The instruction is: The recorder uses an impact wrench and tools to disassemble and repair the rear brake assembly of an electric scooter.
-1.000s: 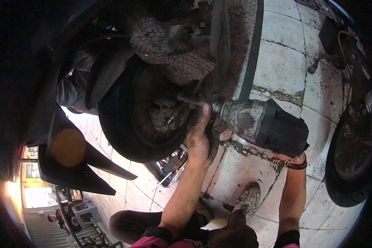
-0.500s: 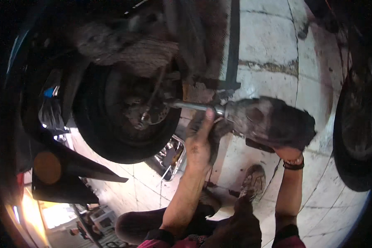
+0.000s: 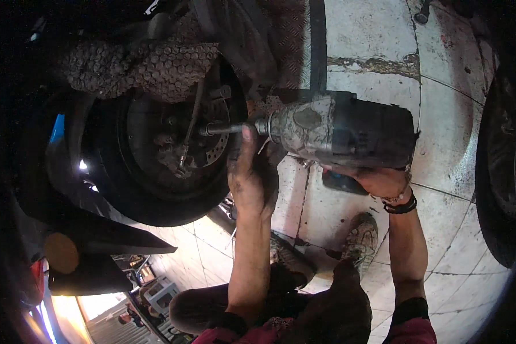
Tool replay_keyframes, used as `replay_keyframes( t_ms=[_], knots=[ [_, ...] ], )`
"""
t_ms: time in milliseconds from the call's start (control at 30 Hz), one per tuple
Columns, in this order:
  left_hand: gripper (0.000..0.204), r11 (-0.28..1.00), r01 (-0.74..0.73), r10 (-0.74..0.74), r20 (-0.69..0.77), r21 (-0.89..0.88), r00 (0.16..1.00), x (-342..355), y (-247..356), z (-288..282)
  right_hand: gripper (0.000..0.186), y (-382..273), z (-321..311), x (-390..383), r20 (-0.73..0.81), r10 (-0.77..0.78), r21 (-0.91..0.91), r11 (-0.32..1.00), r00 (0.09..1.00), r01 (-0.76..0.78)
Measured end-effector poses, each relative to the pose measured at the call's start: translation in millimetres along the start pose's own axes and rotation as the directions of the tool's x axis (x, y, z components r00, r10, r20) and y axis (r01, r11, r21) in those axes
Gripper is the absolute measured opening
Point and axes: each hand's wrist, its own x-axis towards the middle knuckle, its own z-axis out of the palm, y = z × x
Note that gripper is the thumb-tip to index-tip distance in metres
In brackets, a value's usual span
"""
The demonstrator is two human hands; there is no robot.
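Note:
A worn, dark impact wrench (image 3: pixel 350 132) lies level in front of me. My right hand (image 3: pixel 384 180) is closed round its grip, below the body. From its nose a long metal socket extension (image 3: pixel 226 128) points left to the hub area of a motorcycle wheel (image 3: pixel 117 198). My left hand (image 3: pixel 251 180) is closed about the extension just ahead of the nose, thumb along the front and fingers mostly hidden behind. The extension's tip is beside the drilled brake disc (image 3: pixel 217 153); whether it sits on a fastener I cannot tell. A brake hose (image 3: pixel 194 117) runs down beside it.
A padded cover with a bumpy honeycomb texture (image 3: pixel 178 66) hangs above the wheel. Another tyre (image 3: pixel 496 189) stands at the far right. A tray of tools (image 3: pixel 226 209) is partly hidden behind my left forearm. My shoe (image 3: pixel 361 238) rests on the tiled floor.
Both hands have moved the impact wrench left and slightly up, and the extension's tip is closer to the wheel's hub. The wheel also appears shifted left in the view.

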Motion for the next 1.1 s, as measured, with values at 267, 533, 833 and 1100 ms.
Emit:
replay_keyframes(
  t_ms=[267, 533, 833, 1100],
  knots=[
    [0.042, 0.979, 0.023, -0.006, 0.086, -0.201, 0.996, 0, -5, -13, 0.052, 25, -29, 3, 0.001, -0.125, -0.228, 0.966, 0.992, 0.121],
    [0.048, 0.980, -0.038, 0.056, 0.087, -0.195, 0.995, 3, -11, -4, 0.057, 25, -30, -2, -0.030, -0.113, -0.169, 0.980, 0.993, 0.107],
    [0.040, 0.977, 0.007, 0.023, 0.135, -0.215, 0.991, 1, -6, 5, 0.063, 29, -30, 6, -0.031, -0.137, -0.173, 0.976, 0.990, 0.129],
    [0.045, 0.984, -0.024, 0.041, 0.090, -0.178, 0.995, -10, -7, 9, 0.061, 30, -30, 7, -0.119, 0.024, 0.136, 0.991, 0.993, -0.008]
  ],
)
